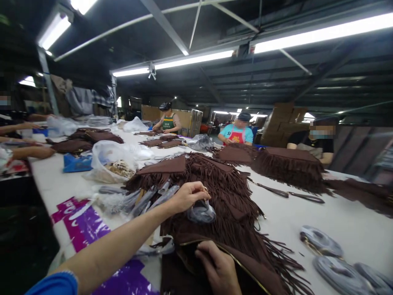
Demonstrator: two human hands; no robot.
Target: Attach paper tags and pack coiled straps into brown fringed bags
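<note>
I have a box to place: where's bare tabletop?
White tabletop shows at right, between dark straps and wrapped coils, and at left, between blue packet and purple packaging. Fringed brown bags crowd around the left hand and right hand.

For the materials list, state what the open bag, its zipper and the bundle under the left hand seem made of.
Bag: suede or similar, by its matte brown surface. Zipper: probably metal, by its golden shine. Bundle: glossy plastic outside, by creased highlights; contents unclear.
</note>
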